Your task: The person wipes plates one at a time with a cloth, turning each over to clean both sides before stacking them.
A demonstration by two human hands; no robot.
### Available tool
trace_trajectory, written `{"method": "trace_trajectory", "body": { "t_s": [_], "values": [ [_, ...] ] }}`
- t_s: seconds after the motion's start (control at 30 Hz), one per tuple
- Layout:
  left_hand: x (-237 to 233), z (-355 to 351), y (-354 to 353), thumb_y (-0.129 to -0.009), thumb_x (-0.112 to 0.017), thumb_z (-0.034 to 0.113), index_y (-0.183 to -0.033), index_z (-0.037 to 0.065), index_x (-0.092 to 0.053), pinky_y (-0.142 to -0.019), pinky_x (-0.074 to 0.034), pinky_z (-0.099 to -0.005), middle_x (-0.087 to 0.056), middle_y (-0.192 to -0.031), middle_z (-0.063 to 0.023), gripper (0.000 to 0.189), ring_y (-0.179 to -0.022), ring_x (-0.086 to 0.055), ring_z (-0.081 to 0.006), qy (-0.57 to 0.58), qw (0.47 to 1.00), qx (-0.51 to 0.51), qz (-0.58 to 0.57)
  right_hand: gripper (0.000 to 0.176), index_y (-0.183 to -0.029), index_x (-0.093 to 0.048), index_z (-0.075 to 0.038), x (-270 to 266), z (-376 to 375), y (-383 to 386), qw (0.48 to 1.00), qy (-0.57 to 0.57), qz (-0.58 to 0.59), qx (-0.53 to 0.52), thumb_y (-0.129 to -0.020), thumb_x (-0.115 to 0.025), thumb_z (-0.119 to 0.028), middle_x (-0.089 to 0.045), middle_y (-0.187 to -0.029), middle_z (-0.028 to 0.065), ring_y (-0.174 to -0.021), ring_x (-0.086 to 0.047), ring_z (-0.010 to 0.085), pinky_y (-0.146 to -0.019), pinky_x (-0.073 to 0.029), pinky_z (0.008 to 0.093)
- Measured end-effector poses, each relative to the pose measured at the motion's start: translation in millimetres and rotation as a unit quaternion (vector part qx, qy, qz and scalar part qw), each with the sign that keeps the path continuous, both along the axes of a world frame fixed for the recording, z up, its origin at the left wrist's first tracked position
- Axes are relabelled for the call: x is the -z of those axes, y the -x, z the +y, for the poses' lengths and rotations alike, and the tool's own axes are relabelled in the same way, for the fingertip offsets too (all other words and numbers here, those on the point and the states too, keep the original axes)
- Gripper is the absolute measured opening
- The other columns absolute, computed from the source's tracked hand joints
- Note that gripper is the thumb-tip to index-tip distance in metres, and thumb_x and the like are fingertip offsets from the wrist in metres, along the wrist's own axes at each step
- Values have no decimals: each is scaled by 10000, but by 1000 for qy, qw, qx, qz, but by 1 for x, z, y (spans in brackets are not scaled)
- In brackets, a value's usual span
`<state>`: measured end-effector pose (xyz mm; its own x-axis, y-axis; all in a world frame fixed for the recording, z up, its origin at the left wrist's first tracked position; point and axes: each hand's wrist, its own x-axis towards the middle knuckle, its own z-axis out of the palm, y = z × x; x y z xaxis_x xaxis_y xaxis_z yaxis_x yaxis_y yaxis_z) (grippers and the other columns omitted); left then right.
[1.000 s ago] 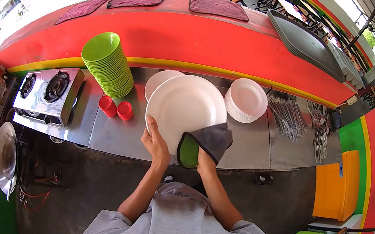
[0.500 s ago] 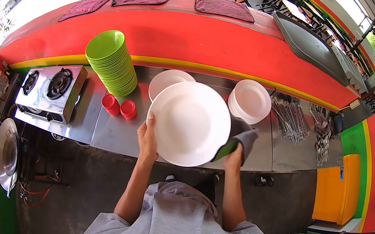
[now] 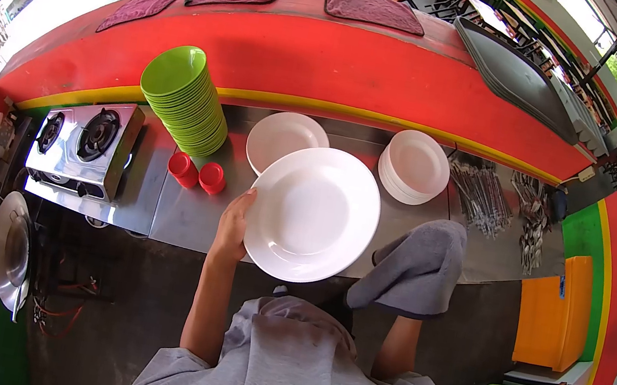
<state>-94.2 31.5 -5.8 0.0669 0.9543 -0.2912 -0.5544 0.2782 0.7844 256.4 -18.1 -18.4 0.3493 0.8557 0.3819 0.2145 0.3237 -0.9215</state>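
Observation:
My left hand (image 3: 234,226) grips the left rim of a white plate (image 3: 315,214), thumb up along the edge. The plate is held above the counter's front edge, its inner face towards me. To the right of the plate and apart from it is a grey cloth (image 3: 420,264), draped over my right hand. That hand's fingers are hidden under the cloth; only the forearm (image 3: 401,343) shows below it. Behind the held plate, more white plate (image 3: 286,133) shows on the counter. A stack of white plates (image 3: 416,166) stands to its right.
Green bowls (image 3: 189,103) in a tall stack and two red cups (image 3: 197,174) stand left of centre, near a two-burner gas stove (image 3: 88,143). Cutlery (image 3: 483,197) lies at right. A red ledge (image 3: 299,52) runs behind the steel counter, with grey trays (image 3: 516,76) on top.
My right hand and the cloth have moved right, away from the plate's edge, and the cloth now covers the hand. The plate has shifted slightly down and tilted in my left hand.

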Motion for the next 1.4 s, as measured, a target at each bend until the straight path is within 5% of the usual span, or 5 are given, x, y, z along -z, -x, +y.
{"method": "trace_trajectory", "body": {
  "t_s": [0.2, 0.3, 0.5, 0.73, 1.4],
  "values": [
    [-16, 0, -24, -1083, -424, 350, -1290, -45, -569, -873, -513, -296, -666, -1152, -94, 469, -1019, -636, -153, -79, 993, -52, 71, 387, -1283, -605, -63, -26, 2, 38, 974, 14, -222, -47, -950, -562, -257, -539, -1384, 169, -1287, -515, 335, -1108, -392, 451],
    [-11, 0, -39, -1095, -404, 380, -1152, -28, -642, -742, -449, -230, -655, -950, -12, 476, -844, -546, -55, -116, 974, -99, 166, 390, -1235, -656, -56, 10, -5, 68, 813, -116, -563, -91, -901, -601, -251, -595, -1320, 180, -1220, -568, 385, -1077, -419, 525],
    [-17, -6, -64, -1096, -403, 385, -979, -28, -635, -591, -321, -239, -458, -725, 53, 488, -689, -373, -38, -168, 930, -128, 301, 422, -1236, -641, -6, 29, -15, 115, 712, -181, -657, -169, -872, -608, -217, -601, -1292, 222, -1220, -559, 431, -1091, -381, 586],
    [-12, -17, -65, -1095, -411, 385, -824, -15, -542, -533, -259, -277, -373, -663, 67, 500, -636, -305, -51, -131, 937, -126, 297, 466, -1269, -596, 37, 38, 35, 116, 846, 4, -485, -219, -885, -622, -226, -566, -1302, 298, -1225, -530, 480, -1083, -389, 562],
    [-17, -24, -68, -1087, -417, 410, -1066, -56, -650, -535, -296, -290, -393, -662, 49, 521, -630, -341, -55, -104, 935, -77, 331, 487, -1296, -567, 25, 64, 11, 122, 865, 40, -461, -195, -905, -600, -263, -534, -1339, 295, -1249, -493, 477, -1104, -370, 538]
  ]
}}
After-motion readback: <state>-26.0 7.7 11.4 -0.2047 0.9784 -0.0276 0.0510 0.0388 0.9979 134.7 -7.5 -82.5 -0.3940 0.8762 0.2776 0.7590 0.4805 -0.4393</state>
